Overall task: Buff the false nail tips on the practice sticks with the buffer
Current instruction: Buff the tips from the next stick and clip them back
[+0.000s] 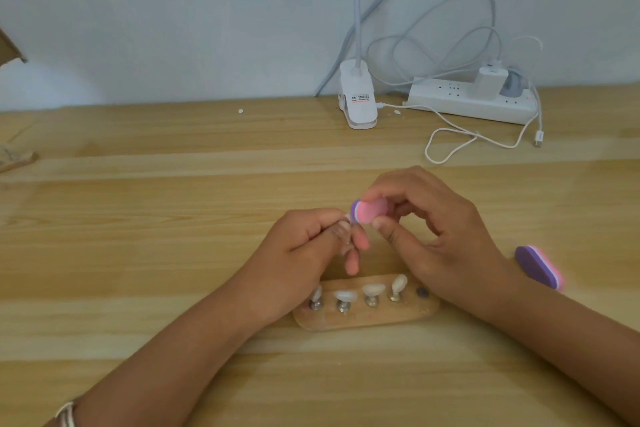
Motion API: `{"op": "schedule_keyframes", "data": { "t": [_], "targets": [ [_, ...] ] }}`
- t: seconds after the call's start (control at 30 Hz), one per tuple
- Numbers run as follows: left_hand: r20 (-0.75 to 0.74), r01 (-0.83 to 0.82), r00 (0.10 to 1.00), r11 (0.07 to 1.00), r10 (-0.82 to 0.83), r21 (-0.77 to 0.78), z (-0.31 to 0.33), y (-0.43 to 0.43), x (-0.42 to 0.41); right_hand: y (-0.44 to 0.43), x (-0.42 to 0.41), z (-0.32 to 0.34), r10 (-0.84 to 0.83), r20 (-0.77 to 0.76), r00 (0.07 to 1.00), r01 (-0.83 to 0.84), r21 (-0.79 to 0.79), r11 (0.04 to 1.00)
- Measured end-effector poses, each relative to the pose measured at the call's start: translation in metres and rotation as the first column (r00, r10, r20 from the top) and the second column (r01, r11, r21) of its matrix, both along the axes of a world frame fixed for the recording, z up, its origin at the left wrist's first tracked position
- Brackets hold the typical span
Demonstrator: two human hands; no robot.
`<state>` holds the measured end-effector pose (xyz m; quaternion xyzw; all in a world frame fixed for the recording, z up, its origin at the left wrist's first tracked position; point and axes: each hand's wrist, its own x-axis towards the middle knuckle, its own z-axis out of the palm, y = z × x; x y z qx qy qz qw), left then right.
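My right hand (pixel 436 229) pinches a small pink and purple buffer (pixel 369 211) between thumb and fingers. The buffer's end touches a false nail tip on a practice stick (pixel 346 229), which my left hand (pixel 304 253) grips; the stick is mostly hidden by the fingers. Below the hands lies a wooden holder (pixel 367 317) with several practice sticks standing in it, each with a pale nail tip (pixel 373 289). One hole (pixel 421 292) at the holder's right end stands without a stick.
A second purple and pink buffer (pixel 538 267) lies on the wooden table to the right of my right wrist. At the back stand a white clip lamp base (pixel 358 97), a power strip (pixel 471 100) and loose white cables (pixel 485 140).
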<state>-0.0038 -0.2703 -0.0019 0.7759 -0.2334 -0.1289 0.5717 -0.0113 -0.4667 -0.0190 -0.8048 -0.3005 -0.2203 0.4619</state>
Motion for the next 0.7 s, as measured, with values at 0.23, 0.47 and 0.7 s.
{"op": "schedule_keyframes", "data": {
  "t": [0.23,0.47,0.7],
  "targets": [
    [-0.011,0.014,1.0,1.0,-0.014,-0.011,0.0001,0.0012,0.0006,-0.0003,-0.0021,0.0008,0.004,0.018,1.0,-0.003,-0.044,0.999],
    [0.038,0.03,0.999,0.999,-0.03,-0.01,0.0021,0.0019,0.0019,-0.0011,-0.0003,-0.0021,-0.075,0.024,0.997,0.076,-0.042,0.996],
    [0.015,-0.024,1.0,0.997,0.025,-0.068,0.0071,0.0027,0.001,-0.0016,0.0013,-0.0012,-0.169,-0.002,0.986,0.169,0.078,0.983]
  ]
}}
